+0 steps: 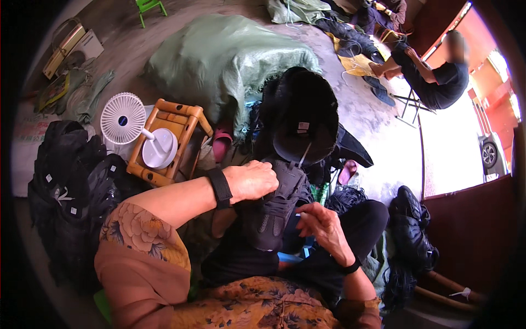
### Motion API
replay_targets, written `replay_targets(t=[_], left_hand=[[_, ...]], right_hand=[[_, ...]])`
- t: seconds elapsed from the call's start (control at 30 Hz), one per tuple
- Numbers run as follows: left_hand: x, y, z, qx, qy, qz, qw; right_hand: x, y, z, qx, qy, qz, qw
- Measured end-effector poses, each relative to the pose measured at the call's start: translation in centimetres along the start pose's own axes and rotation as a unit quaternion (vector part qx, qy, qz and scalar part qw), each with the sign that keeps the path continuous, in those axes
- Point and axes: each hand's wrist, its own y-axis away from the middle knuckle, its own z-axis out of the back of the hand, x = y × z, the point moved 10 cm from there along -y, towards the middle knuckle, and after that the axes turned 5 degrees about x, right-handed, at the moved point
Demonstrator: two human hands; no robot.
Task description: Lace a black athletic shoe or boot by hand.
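Plainly biggest, pale green sack: placed beyond the shoe; if it is shoved, the dark pieces beside it could be pushed toward the hands.
Black heap: piled at the left, near the left sleeve; pieces could be dislodged if the elbow is swung outward.
Bamboo stool: topped by a white fan; the fan could be toppled if the stool is knocked by the left arm.
Black hollow piece: seen just past the shoe; whether it is joined to the shoe cannot be told. If loose, it could be dragged along when the shoe is turned.
Dark shoe: held over the lap, between both hands, toe toward the body; it could be twisted or dropped if it is steadied too lightly.
Left hand: fingers are curled in against the shoe's left side; whether anything is pinched cannot be told.
Right hand: thumb and fingers are drawn close beside the shoe; what is pinched, if anything, cannot be made out.
Laces: crossed over the upper; unevenness could be caused by one-sided pulling.
Pale strand: left standing out near the hollow piece; it could be snagged by passing fingers.
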Motion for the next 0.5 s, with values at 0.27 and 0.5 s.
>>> replay_targets(t=[0.27, 0.5], left_hand=[[2.4, -1.1, -3.5, 0.199, 0.209, 0.085, 0.954], [2.1, -1.8, -1.6, -0.057, 0.612, 0.058, 0.787]], right_hand=[[-2.1, -1.3, -1.2, 0.026, -0.075, -0.032, 0.996], [-1.6, -3.7, -3.3, 0.005, -0.253, -0.026, 0.967]])
